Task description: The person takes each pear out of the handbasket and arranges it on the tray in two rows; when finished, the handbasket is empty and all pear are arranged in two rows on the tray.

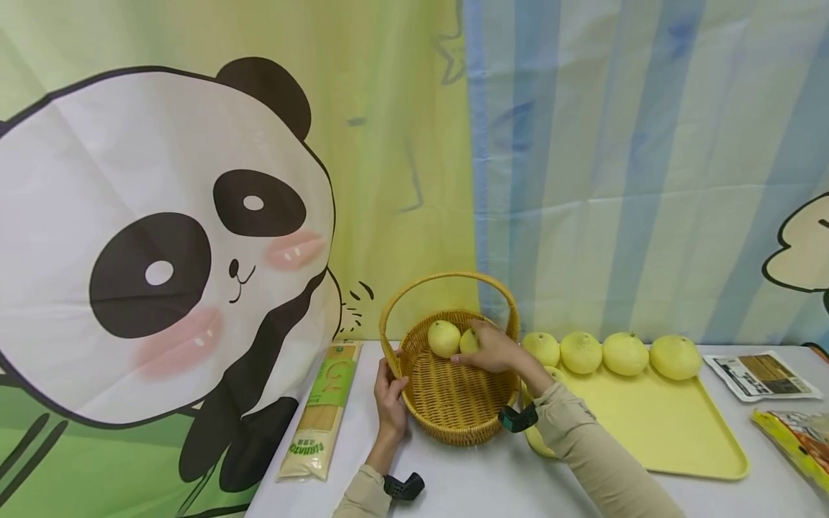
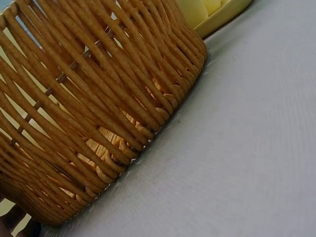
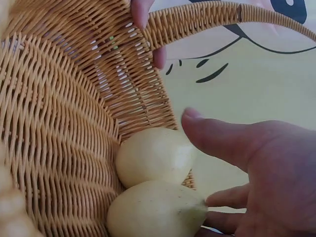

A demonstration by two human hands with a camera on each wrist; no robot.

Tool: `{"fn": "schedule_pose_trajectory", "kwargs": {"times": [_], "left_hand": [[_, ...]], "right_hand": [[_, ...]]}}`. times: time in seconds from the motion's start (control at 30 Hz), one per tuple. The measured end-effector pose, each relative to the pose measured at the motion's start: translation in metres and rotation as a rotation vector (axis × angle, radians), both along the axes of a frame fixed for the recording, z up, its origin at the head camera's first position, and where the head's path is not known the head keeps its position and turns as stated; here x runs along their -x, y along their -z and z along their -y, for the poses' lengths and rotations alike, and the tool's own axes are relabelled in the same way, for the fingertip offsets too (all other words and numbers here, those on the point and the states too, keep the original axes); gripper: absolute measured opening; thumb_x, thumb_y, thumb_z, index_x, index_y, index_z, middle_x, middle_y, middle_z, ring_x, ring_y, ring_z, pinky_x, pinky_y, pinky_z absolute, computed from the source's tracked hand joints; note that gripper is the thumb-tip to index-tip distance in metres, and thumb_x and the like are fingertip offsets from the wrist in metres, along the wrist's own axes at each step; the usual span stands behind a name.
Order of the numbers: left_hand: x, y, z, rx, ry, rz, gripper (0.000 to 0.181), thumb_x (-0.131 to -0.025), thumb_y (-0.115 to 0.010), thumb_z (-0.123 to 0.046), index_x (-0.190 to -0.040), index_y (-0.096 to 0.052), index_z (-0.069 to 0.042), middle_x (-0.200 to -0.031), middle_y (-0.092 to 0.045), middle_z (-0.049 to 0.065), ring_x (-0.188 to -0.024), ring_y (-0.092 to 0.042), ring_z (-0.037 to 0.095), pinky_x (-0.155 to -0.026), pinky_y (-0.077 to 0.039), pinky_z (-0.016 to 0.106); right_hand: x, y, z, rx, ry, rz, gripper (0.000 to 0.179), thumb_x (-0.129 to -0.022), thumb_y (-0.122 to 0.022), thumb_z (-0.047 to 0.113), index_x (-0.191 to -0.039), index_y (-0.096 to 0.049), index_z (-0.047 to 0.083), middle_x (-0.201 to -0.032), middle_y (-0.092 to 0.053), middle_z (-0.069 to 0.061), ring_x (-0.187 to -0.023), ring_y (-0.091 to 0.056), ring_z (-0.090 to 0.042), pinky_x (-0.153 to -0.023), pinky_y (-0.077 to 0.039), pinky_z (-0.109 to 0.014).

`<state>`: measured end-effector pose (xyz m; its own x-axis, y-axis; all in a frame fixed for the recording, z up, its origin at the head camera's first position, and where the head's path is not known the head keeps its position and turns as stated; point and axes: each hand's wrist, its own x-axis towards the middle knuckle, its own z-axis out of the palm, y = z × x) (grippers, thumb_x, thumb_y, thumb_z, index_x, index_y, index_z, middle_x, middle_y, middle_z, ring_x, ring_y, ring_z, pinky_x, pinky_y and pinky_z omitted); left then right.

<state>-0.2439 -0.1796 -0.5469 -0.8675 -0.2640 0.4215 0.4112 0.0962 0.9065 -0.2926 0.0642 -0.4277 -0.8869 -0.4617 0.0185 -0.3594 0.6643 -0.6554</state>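
A woven wicker basket point(image 1: 453, 396) with a tall arched handle stands on the white table. My left hand point(image 1: 391, 403) grips its left side where the handle meets the rim; in the right wrist view, fingertips point(image 3: 143, 11) show at that joint. Two pale yellow round fruits lie at the back inside the basket: one fruit point(image 1: 443, 339) to the left, the other fruit point(image 3: 155, 210) beside it by my right hand point(image 1: 495, 349). In the right wrist view that hand's thumb point(image 3: 212, 133) is spread away, while its fingers touch the greenish end of the nearer fruit.
Right of the basket lies a yellow tray point(image 1: 673, 432) with several similar fruits point(image 1: 624, 354) along its back edge. A noodle package point(image 1: 324, 414) lies to the left. Farther right are a flat white packet point(image 1: 764, 375) and a colourful bag point(image 1: 796, 439). Printed curtains point(image 1: 401, 180) hang behind.
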Motion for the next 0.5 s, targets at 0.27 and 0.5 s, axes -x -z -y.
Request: {"fn": "schedule_pose_trajectory", "kwargs": {"times": [0.27, 0.5], "left_hand": [[0.0, 0.002, 0.001, 0.001, 0.001, 0.012, 0.054, -0.088, -0.046, -0.007, -0.141, -0.056, 0.001, -0.132, -0.059, 0.03, -0.107, -0.06, 0.035, -0.09, -0.049, 0.025], [0.0, 0.003, 0.002, -0.011, 0.007, 0.012, 0.053, -0.089, -0.047, -0.007, -0.141, -0.056, 0.0, -0.128, -0.061, 0.031, -0.107, -0.06, 0.034, -0.09, -0.048, 0.025]], "right_hand": [[0.003, 0.004, 0.005, 0.032, 0.057, 0.012, 0.089, -0.094, -0.079, 0.036, -0.159, -0.036, -0.008, -0.162, -0.04, -0.033, -0.148, -0.042, -0.051, -0.116, -0.04, -0.061], [0.011, 0.011, 0.015, 0.008, 0.139, -0.036, 0.081, -0.087, -0.087, 0.03, -0.151, -0.052, -0.006, -0.153, -0.051, -0.03, -0.14, -0.047, -0.052, -0.111, -0.044, -0.062]]}}
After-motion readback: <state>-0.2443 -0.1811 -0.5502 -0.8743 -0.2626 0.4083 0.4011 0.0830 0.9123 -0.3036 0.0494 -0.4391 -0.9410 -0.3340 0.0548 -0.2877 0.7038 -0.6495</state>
